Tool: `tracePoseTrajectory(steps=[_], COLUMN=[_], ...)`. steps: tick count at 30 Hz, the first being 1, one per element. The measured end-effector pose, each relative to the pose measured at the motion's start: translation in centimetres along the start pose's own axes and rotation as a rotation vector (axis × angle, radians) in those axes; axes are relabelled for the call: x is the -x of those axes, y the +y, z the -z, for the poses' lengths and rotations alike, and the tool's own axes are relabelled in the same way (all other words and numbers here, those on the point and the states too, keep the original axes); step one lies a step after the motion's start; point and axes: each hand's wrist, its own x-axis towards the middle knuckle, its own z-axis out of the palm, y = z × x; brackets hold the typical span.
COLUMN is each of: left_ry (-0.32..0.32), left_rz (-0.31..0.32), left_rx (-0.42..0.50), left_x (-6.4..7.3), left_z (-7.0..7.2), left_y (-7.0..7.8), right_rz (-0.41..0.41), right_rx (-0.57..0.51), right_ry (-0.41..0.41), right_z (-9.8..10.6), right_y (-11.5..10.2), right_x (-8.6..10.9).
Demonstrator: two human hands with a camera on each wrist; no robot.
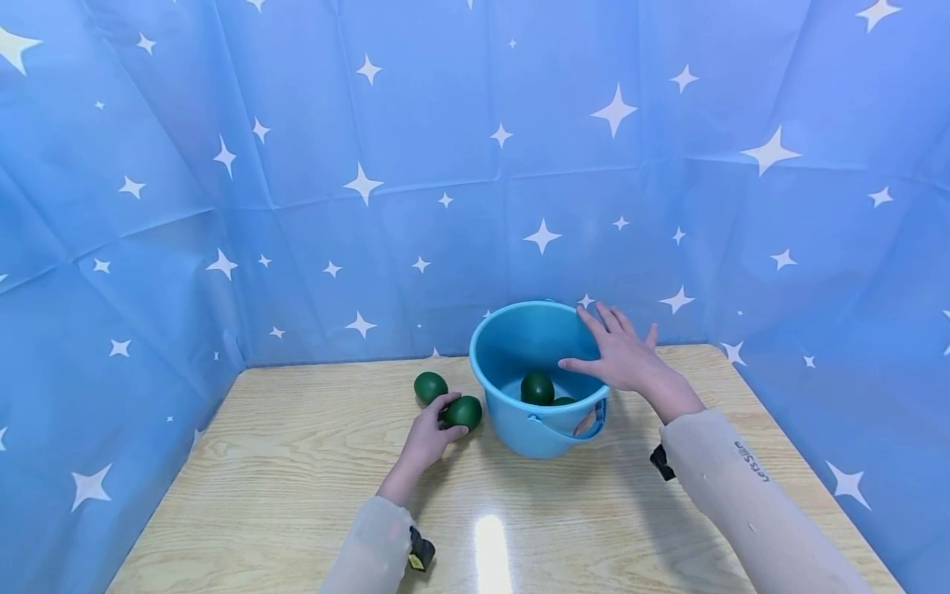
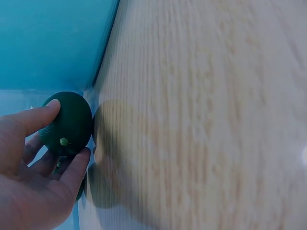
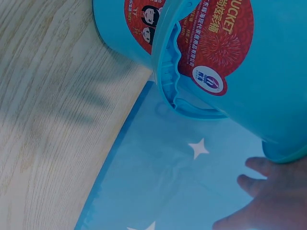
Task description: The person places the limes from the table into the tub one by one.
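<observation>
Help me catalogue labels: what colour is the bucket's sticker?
The sticker is mainly red, clearest in the right wrist view.

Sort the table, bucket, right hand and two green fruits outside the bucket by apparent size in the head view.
1. Table
2. Bucket
3. Right hand
4. Held fruit and loose fruit: too alike to rank

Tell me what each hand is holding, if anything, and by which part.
Left hand: a green fruit, by its sides, between thumb and fingers. Right hand: nothing; it is spread at the bucket rim.
</observation>
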Motion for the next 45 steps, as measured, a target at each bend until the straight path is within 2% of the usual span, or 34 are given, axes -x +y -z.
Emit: tracePoseTrajectory(steps=[12, 27, 45], left_ry=[0.01, 0.022, 0.039], left_rz=[0.016, 0.034, 0.027], left_rx=[0.011, 0.044, 0.061], left_x=[0.0, 0.4, 0.5], left_z=[0.2, 0.7, 1.3], left_y=[-0.3, 0.3, 0.8], right_rz=[0.003, 0.006, 0.007], right_rx=[0.003, -0.002, -0.003], right_ry=[-0.001, 0.005, 0.007], right_z=[0.0, -0.1, 0.1], right_y=[0.0, 0.1, -0.1], right_x=[0.0, 0.0, 0.2])
